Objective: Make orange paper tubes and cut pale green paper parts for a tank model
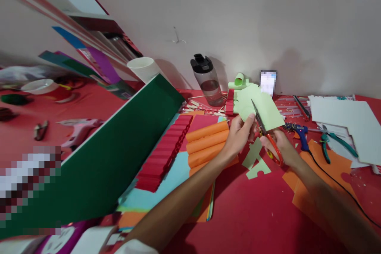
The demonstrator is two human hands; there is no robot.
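My left hand (242, 130) is closed on a sheet of light green paper (269, 109), gripping its lower left edge between thumb and fingers. In my right hand (278, 143) is a pair of scissors (275, 150) with red and yellow handles. The scissor blades lie across the green paper, pointing up and away from me; whether they are parted is hard to tell. Below my hands, light green paper scraps (256, 162) rest on the red table. Rolled orange paper (206, 143) lies just left of my left wrist, beside a pleated red paper strip (165, 152).
A dark green board (119, 151) stands slanted at left. Behind are a water bottle (208, 81), a green paper roll (239, 80) and a lit phone (268, 82). Right of my hands lie a blue glue gun (302, 137), green-handled pliers (342, 143) and orange sheets (318, 174).
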